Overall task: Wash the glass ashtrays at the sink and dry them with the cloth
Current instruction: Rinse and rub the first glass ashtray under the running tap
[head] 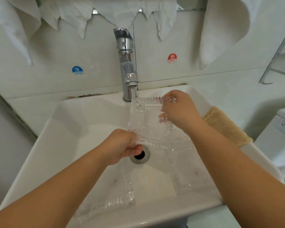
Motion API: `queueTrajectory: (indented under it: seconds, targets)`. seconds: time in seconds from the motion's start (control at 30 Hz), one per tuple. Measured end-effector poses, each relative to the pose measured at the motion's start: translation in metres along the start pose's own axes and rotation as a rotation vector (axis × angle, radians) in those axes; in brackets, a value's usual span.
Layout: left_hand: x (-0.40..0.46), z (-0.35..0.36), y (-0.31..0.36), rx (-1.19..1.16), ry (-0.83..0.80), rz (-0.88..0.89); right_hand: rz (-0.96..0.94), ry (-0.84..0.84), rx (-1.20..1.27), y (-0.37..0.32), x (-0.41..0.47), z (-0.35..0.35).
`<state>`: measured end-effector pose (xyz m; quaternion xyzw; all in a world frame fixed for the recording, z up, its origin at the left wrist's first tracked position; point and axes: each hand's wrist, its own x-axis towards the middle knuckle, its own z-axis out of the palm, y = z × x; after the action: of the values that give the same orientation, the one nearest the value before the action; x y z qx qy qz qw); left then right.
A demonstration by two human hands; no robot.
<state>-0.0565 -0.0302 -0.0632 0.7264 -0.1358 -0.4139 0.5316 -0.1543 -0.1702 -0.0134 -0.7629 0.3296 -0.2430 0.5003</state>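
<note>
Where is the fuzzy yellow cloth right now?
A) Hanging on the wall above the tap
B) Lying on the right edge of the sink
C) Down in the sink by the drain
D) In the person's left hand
B: the yellow cloth lies on the sink's right rim, beside the right hand, while both hands hold a glass ashtray under the running tap.

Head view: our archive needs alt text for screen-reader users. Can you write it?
Two hands hold a glass ashtray under the running tap, left hand at its near corner, right hand at its far edge. Two more ashtrays lie in the sink; a tan cloth rests on its right rim.
</note>
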Motion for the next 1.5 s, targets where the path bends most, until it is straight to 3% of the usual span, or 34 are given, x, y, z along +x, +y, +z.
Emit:
queueTrajectory:
  seconds: [0.1,0.37,0.47,0.7,0.8,0.93,1.2,1.5]
  targets:
    - [-0.001,0.001,-0.002,0.093,-0.051,0.010,-0.050,0.017,0.003,0.002,-0.001,0.004]
    - [0.004,0.005,-0.005,0.325,0.180,0.106,-0.113,0.039,0.021,0.000,-0.007,0.007]
    - [0.005,0.008,-0.008,0.423,0.124,0.106,-0.159,0.057,-0.020,0.001,-0.005,0.009]
    - [0.003,0.012,-0.007,0.033,-0.090,-0.018,-0.232,0.115,-0.030,0.004,-0.004,0.008]
    - [0.001,0.013,-0.009,0.098,-0.106,0.041,-0.248,0.090,-0.026,0.005,-0.005,0.009]
    - [0.008,0.009,-0.015,0.235,0.009,0.091,-0.291,0.072,-0.052,0.004,-0.008,0.012]
    - [0.006,0.011,-0.010,0.236,0.187,0.159,-0.309,0.148,-0.004,0.005,-0.008,0.013]
    - [0.008,0.008,-0.010,0.018,0.006,-0.020,-0.335,0.164,-0.054,0.007,-0.009,0.013]
